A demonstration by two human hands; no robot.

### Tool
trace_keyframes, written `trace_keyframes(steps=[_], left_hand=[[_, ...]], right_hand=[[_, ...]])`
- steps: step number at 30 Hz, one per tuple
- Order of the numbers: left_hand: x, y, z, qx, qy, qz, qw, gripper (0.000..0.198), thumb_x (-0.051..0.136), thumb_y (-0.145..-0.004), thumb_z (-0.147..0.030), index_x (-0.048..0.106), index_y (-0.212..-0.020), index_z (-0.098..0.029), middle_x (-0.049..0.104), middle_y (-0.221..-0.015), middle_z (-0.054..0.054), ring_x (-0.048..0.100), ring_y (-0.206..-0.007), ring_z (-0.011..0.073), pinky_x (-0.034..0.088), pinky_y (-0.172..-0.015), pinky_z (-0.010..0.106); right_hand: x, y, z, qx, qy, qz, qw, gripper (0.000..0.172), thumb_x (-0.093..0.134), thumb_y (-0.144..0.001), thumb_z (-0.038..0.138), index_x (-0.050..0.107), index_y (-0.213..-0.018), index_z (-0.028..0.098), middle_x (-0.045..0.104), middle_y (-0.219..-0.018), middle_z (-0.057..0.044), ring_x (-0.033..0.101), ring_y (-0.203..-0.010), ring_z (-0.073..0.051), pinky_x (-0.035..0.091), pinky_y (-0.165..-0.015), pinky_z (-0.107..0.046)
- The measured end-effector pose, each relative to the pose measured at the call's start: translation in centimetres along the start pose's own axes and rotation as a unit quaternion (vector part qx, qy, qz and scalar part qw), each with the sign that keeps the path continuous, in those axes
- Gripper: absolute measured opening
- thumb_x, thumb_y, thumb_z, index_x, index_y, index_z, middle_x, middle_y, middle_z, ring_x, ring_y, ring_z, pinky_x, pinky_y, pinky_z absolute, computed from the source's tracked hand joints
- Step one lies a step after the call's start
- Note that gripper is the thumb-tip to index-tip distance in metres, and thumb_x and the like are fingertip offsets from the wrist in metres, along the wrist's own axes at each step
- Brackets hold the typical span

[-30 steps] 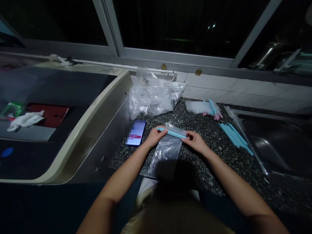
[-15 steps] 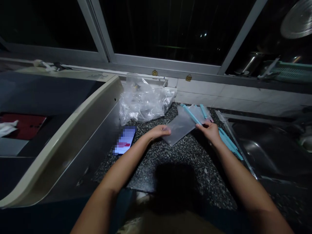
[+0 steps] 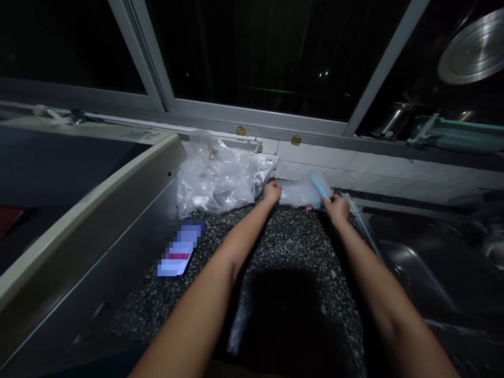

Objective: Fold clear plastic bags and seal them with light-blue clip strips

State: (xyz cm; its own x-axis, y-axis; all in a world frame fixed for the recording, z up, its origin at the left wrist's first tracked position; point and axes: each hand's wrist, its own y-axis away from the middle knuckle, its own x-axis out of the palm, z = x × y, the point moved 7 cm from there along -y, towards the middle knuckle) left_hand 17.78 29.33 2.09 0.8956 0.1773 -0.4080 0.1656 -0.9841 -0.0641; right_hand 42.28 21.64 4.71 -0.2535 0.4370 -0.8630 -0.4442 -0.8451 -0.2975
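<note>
A frosted, see-through plastic sleeve [image 3: 297, 193] with a light-blue strip [image 3: 317, 184] along its right side stretches between my two hands near the back of the counter. My left hand [image 3: 272, 192] is closed at the sleeve's left end, knuckles up. On the right, my right hand [image 3: 335, 207] pinches the lower end of the blue strip between thumb and fingers. A small pink piece [image 3: 309, 208] shows under the sleeve's front edge. Left of my left hand lies a crumpled heap of clear plastic bags [image 3: 220, 181].
A phone [image 3: 181, 249] with a lit screen lies on the speckled dark counter [image 3: 291, 239]. Along the left runs a large beige-edged appliance [image 3: 118, 184]. The metal sink [image 3: 425, 252] is to the right. Behind are white tiles [image 3: 303, 165] and a window.
Both hands have moved toward the back wall with the plastic sleeve, which now lies flatter. My left hand has turned knuckles up. The view has shifted a little.
</note>
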Motion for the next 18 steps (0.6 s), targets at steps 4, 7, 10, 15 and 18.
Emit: trace_keyframes(steps=[4,7,10,15,18], left_hand=[[1.3,-0.8,0.5,-0.001,-0.042,0.011,0.999,0.019,0.048,-0.074,-0.013,0.066,-0.082,-0.012,0.068,-0.091,0.011,0.06,-0.09,0.0209,0.043,-0.081,0.028],[1.8,-0.8,1.2,-0.007,-0.07,0.024,0.997,0.023,0.048,-0.075,-0.012,0.065,-0.09,-0.012,0.067,-0.097,0.012,0.06,-0.094,0.0211,0.043,-0.083,0.028],[1.8,-0.5,1.4,-0.009,-0.092,0.035,0.995,0.028,0.048,-0.075,-0.012,0.063,-0.099,-0.011,0.065,-0.104,0.013,0.059,-0.099,0.0205,0.042,-0.085,0.026],[-0.4,0.6,0.3,0.006,-0.126,0.059,0.99,0.031,0.053,-0.075,-0.018,0.06,-0.103,-0.008,0.064,-0.104,0.016,0.059,-0.098,0.0226,0.043,-0.084,0.028],[-3.9,1.5,-1.4,0.068,-0.144,0.072,0.985,0.031,0.057,-0.074,-0.025,0.061,-0.103,-0.014,0.065,-0.106,0.01,0.058,-0.099,0.0204,0.042,-0.085,0.025]], right_hand=[[0.9,0.0,0.1,-0.01,0.066,0.023,0.997,0.036,0.051,-0.077,0.037,0.061,-0.103,0.014,0.067,-0.094,-0.016,0.062,-0.087,-0.027,0.043,-0.068,-0.031],[1.5,0.1,0.4,-0.024,0.103,0.043,0.994,0.041,0.048,-0.079,0.039,0.057,-0.109,0.013,0.066,-0.095,-0.018,0.062,-0.09,-0.029,0.044,-0.07,-0.034],[1.2,0.3,0.5,-0.025,0.128,0.05,0.99,0.048,0.044,-0.081,0.044,0.053,-0.114,0.011,0.065,-0.094,-0.02,0.062,-0.088,-0.031,0.045,-0.069,-0.037],[-1.0,-0.2,0.7,-0.033,0.14,-0.014,0.99,0.058,0.039,-0.081,0.05,0.047,-0.122,0.009,0.066,-0.089,-0.022,0.063,-0.083,-0.034,0.044,-0.065,-0.039],[-0.8,-0.6,3.4,-0.104,0.108,-0.034,0.988,0.043,0.041,-0.082,0.04,0.057,-0.111,0.013,0.067,-0.09,-0.017,0.063,-0.083,-0.029,0.043,-0.064,-0.034]])
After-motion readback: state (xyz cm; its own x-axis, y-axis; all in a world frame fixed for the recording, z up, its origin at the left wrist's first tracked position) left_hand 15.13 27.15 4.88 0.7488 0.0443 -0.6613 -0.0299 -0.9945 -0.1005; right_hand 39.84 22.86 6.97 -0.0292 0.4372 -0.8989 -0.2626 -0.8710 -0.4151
